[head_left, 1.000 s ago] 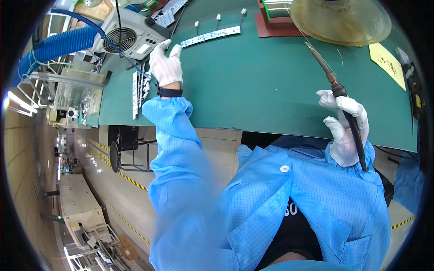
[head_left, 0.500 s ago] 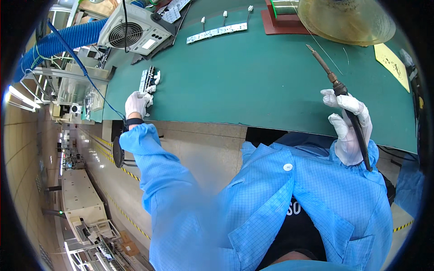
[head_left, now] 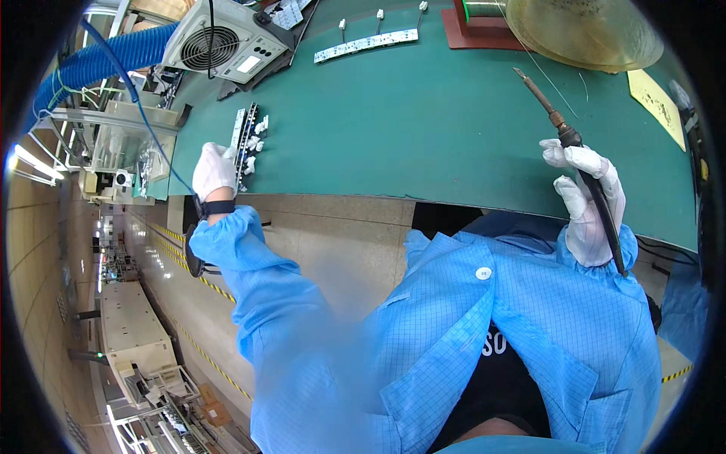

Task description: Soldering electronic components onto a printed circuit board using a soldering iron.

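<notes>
Iron (head_left: 569,138) is clasped in the right hand (head_left: 594,197), tip toward 11 o'clock. Left hand (head_left: 215,170), well apart from the right, has its fingers at the boards (head_left: 241,138) on the tabletop (head_left: 363,136); whether they grip cannot be told. The boards lie just beside that hand, toward 1 to 2 o'clock. Separate strip (head_left: 367,46) lies farther off, at 10 o'clock from the right hand.

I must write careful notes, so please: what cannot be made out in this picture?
In the head view:
Left hand: whether it grips the board strips, since its back hides most fingers.
Spool: upper part, cut off by the top edge.
Yellow sheet: marks too small.
</notes>
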`<state>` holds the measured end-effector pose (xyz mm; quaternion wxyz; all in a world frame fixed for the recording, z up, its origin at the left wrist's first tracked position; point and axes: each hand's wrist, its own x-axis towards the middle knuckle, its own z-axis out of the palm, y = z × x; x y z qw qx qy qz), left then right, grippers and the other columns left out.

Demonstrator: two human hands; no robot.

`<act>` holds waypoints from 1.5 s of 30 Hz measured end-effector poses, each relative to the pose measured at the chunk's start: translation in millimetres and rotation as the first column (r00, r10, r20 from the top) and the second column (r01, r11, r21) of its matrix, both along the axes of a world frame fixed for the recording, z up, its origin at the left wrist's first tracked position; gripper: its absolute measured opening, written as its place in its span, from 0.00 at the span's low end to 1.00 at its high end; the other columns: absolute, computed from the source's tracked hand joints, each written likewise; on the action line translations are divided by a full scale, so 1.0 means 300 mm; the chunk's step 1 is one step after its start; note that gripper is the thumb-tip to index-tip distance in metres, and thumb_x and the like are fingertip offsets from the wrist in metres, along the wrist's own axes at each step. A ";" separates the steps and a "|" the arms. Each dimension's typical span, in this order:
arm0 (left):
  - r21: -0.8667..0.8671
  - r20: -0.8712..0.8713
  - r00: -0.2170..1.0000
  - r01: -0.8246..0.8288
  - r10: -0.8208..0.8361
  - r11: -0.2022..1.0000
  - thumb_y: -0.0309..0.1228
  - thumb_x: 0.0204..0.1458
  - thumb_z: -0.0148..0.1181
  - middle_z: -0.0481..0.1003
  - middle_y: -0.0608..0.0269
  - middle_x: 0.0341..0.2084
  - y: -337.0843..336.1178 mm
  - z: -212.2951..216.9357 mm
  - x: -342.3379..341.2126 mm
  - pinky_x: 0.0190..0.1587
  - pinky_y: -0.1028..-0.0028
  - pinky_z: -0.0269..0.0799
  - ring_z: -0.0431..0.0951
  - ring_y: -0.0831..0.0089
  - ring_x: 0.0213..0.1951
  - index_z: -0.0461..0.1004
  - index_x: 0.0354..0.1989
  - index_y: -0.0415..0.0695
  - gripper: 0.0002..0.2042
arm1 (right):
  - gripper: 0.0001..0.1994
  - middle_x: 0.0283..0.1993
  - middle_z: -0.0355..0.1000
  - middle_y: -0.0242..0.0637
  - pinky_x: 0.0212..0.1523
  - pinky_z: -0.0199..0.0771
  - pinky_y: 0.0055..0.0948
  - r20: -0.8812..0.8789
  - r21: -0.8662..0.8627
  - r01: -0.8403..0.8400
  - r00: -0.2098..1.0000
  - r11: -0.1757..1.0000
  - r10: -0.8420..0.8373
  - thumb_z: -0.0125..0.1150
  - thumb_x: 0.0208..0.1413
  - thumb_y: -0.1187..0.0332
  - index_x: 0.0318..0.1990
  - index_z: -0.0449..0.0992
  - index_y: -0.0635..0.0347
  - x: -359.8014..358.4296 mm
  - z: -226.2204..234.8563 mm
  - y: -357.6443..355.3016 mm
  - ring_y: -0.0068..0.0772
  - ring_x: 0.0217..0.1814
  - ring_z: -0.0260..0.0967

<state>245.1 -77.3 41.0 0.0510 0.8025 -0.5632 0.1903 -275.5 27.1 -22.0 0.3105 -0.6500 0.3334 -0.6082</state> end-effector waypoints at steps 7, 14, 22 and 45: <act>0.152 -0.243 0.967 -0.036 0.072 0.988 0.38 0.46 0.58 0.76 0.50 0.27 -0.107 -0.172 0.167 0.35 0.63 0.71 0.77 0.55 0.33 0.76 0.31 0.44 0.10 | 0.14 0.43 0.72 0.46 0.55 0.66 0.42 -0.065 0.013 -0.027 0.997 1.000 0.027 0.53 0.48 0.82 0.45 0.69 0.66 -0.011 0.008 0.007 0.47 0.52 0.68; 0.185 -0.102 0.995 -0.005 0.024 0.983 0.38 0.49 0.53 0.76 0.46 0.27 -0.113 -0.118 0.157 0.37 0.59 0.71 0.77 0.49 0.34 0.74 0.30 0.41 0.13 | 0.14 0.42 0.72 0.46 0.56 0.64 0.41 -0.040 0.069 -0.013 0.999 0.998 0.015 0.52 0.47 0.82 0.44 0.69 0.66 -0.011 0.006 0.014 0.46 0.52 0.68; 0.061 -0.131 0.982 0.148 -0.139 0.987 0.35 0.46 0.59 0.76 0.49 0.27 -0.043 0.006 0.040 0.37 0.62 0.70 0.77 0.53 0.34 0.70 0.33 0.40 0.12 | 0.14 0.41 0.74 0.43 0.51 0.69 0.32 -0.010 0.031 0.040 0.999 0.999 -0.040 0.57 0.44 0.83 0.41 0.73 0.62 0.000 0.012 0.004 0.38 0.47 0.72; -0.366 -0.747 -0.657 0.280 -0.101 0.887 0.31 0.56 0.51 0.70 0.65 0.33 0.196 -0.053 -0.864 0.22 0.85 0.62 0.69 0.78 0.28 0.68 0.46 0.47 0.10 | 0.21 0.46 0.72 0.45 0.41 0.75 0.29 0.089 -0.223 -0.035 0.994 0.974 0.056 0.67 0.44 0.72 0.47 0.69 0.67 -0.007 -0.012 -0.034 0.39 0.48 0.71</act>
